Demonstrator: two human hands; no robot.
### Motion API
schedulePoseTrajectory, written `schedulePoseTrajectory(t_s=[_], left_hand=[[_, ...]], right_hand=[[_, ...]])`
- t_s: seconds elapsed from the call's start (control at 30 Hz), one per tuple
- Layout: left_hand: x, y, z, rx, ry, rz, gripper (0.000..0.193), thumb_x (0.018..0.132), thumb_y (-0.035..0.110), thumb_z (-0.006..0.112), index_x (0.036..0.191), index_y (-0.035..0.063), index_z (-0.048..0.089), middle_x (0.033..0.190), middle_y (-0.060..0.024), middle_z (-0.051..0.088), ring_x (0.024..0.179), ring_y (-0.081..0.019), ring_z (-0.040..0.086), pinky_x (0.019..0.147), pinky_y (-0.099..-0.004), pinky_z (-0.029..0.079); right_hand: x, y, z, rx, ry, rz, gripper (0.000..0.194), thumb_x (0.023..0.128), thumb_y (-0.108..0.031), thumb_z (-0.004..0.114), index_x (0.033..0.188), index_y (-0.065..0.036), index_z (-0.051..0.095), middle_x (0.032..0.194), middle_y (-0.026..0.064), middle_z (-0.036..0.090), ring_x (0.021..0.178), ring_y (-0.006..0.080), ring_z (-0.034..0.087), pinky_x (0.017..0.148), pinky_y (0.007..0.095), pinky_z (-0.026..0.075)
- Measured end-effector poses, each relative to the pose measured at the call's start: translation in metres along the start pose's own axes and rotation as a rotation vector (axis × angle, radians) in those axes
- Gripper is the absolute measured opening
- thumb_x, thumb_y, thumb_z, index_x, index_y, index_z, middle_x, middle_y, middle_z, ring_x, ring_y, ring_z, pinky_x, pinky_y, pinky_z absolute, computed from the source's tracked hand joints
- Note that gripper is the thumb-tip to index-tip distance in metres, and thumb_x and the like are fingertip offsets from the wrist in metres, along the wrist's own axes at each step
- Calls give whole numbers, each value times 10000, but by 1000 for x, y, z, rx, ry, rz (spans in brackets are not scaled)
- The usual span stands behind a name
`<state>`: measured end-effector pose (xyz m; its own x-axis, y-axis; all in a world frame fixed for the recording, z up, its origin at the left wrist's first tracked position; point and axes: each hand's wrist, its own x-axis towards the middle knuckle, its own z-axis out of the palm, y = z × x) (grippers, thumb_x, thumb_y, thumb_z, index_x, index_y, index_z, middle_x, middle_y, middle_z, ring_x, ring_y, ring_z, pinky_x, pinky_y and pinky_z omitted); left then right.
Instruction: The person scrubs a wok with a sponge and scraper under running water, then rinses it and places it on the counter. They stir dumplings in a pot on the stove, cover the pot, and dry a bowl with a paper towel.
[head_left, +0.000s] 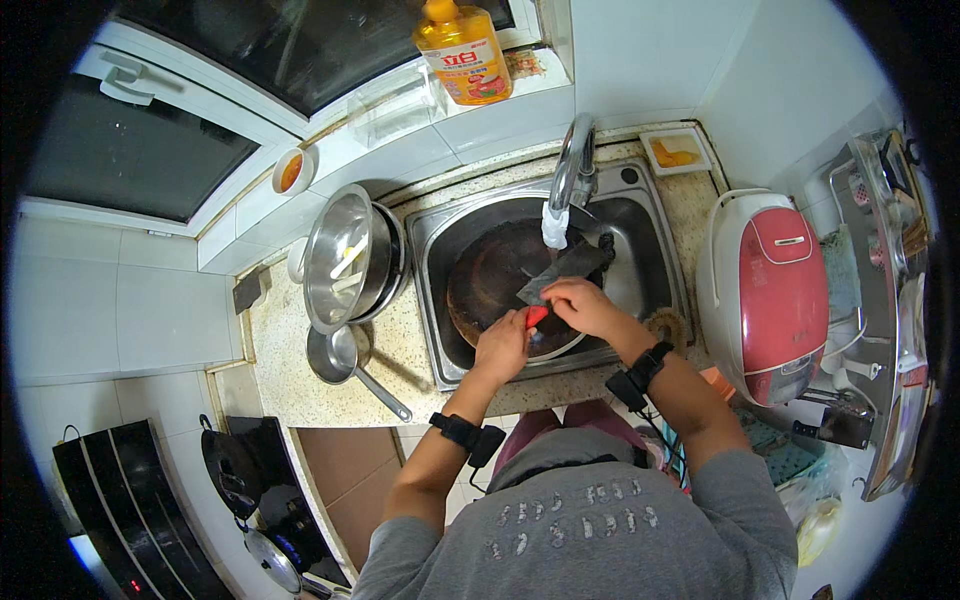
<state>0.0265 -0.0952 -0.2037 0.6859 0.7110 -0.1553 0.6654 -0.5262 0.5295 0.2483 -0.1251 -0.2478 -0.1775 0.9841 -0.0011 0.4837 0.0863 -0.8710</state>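
Note:
My left hand (506, 345) is closed on a small red object (535, 316), whose kind I cannot tell, above the front of the steel sink (420, 300). Close on its right, my right hand (579, 304) has bent fingers at the near end of a dark grey, flat piece (562, 271); whether they grip it is unclear. That piece slants up under the chrome faucet (574, 161), which has a white wrapping at its spout. Beneath both hands, a large round dark pan (487, 262) fills the left and middle of the sink.
Stacked metal bowls (337, 255) and a small saucepan (335, 356) stand left of the sink. To the right is a red and white rice cooker (780, 292). A yellow detergent bottle (465, 60) stands on the windowsill, and a white dish (675, 152) lies behind the sink's right corner.

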Motion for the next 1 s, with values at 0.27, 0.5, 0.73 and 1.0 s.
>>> schedulePoseTrajectory(t_s=[0.27, 0.5, 0.73, 1.0], left_hand=[[32, -29, 27, -1117, -56, -533, 338, 1052, 324, 482, 1211, 33, 547, 877, -107, 591, 644, -240, 552, 546, -333, 436], [44, -17, 32, -1835, -123, -753, 324, 1069, 341, 449, 1119, 32, 534, 774, -8, 470, 556, -97, 370, 460, -238, 321], [1, -19, 21, -1192, 129, -751, 294, 1046, 368, 506, 1158, 97, 531, 798, -4, 496, 585, -96, 451, 477, -248, 365], [-55, -49, 0, -1021, 233, -700, 293, 1057, 379, 479, 1017, 92, 516, 783, 3, 501, 561, -77, 432, 471, -241, 367]], right_hand=[[-31, 5, -38, 24, 702, 200, 265, 957, -77, 562, 1209, -33, 633, 1089, 150, 653, 1013, 312, 632, 880, 378, 508], [-12, 46, -41, 20, 571, 688, 369, 942, -190, 618, 1244, 22, 599, 1199, 210, 647, 1044, 342, 651, 891, 421, 520], [5, 112, -6, 352, 256, 1168, 401, 961, -254, 635, 1193, 69, 588, 1161, 194, 651, 1013, 291, 643, 821, 421, 517], [1, 119, -14, 921, 226, 1010, 407, 902, -289, 733, 1133, 25, 618, 1032, 101, 687, 881, 231, 658, 784, 368, 530]])
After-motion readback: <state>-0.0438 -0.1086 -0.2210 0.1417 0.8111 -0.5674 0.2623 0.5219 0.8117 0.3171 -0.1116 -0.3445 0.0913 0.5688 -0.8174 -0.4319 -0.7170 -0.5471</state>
